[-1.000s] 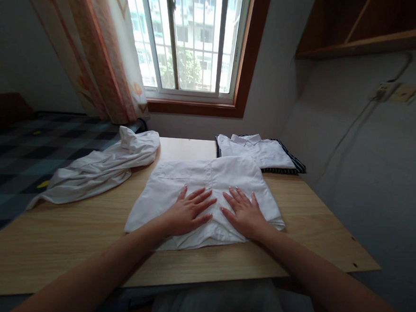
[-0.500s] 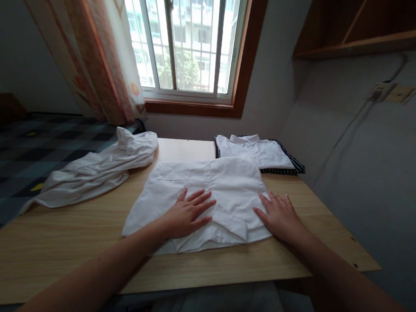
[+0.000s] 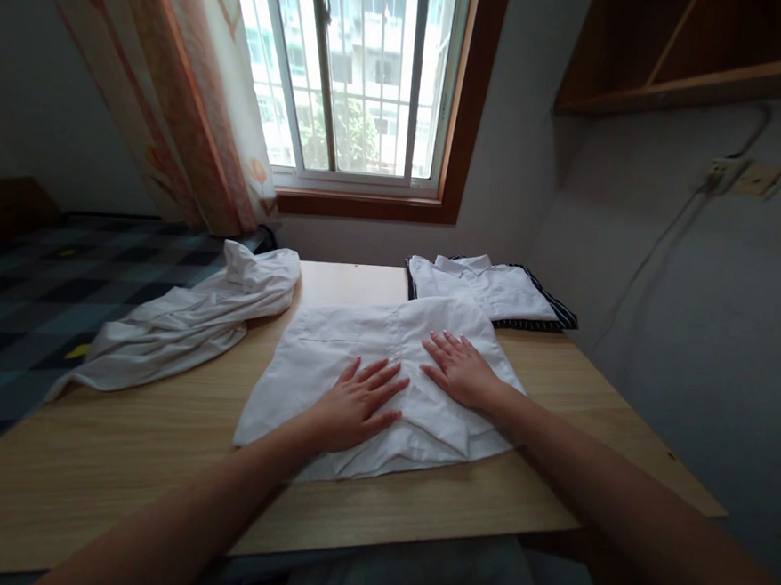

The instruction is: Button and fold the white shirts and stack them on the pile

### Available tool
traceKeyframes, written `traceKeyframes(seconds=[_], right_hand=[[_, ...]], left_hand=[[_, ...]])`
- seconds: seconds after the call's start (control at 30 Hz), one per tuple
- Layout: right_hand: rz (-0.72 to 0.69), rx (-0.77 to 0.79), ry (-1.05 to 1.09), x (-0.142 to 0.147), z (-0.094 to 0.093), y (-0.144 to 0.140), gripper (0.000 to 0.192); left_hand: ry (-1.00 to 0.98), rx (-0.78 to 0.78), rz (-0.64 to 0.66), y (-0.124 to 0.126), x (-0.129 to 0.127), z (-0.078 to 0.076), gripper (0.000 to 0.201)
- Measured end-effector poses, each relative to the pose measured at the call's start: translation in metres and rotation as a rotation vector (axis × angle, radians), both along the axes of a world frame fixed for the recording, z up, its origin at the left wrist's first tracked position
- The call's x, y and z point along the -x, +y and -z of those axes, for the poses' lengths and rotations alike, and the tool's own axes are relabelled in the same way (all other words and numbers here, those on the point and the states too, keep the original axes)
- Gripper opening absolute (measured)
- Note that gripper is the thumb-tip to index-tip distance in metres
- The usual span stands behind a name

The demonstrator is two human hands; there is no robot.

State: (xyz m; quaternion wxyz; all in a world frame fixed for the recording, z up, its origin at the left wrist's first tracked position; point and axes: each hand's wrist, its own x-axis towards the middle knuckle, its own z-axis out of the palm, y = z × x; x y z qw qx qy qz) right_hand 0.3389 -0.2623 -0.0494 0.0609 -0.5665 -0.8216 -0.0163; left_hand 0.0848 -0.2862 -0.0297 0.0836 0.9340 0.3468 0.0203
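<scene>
A white shirt (image 3: 333, 346) lies folded in on itself on the wooden table (image 3: 169, 482), with creases along its near side. My left hand (image 3: 358, 406) rests flat on the middle of it, fingers spread and pointing away from me. On the right half of the same shirt, my right hand (image 3: 458, 367) also lies palm down with its fingers stretched out. Neither hand grips the cloth. The shirt's near edge runs a little way in from the table's front edge.
Behind the shirt to the right, a folded white collared shirt (image 3: 475, 285) lies on dark striped cloth (image 3: 535, 323). A crumpled white garment (image 3: 181, 322) hangs over the table's left side toward the checked bed (image 3: 21, 302). A shelf (image 3: 699, 87) juts out at upper right.
My right hand has moved from the shirt's right edge inward and slightly away from me, onto the cloth. My left hand stays in place on the shirt.
</scene>
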Motion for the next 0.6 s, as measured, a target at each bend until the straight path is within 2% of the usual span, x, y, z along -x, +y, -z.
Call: traceKeyframes(seconds=[0.13, 0.3, 0.43, 0.6], right_hand=[[0.046, 0.031, -0.011, -0.007, -0.002, 0.031, 0.062], [0.104, 0.010, 0.024, 0.002, 0.000, 0.062, 0.061], [0.158, -0.006, 0.058, 0.015, -0.001, 0.081, 0.060], [0.290, -0.031, 0.109, 0.029, 0.001, 0.094, 0.057]], left_hand=[[-0.010, -0.002, 0.003, 0.000, 0.000, 0.000, 0.060], [-0.013, -0.009, 0.002, -0.001, 0.000, 0.001, 0.061], [-0.027, -0.012, 0.007, -0.002, 0.000, 0.003, 0.060], [-0.026, -0.004, 0.030, -0.003, 0.001, 0.001, 0.060]])
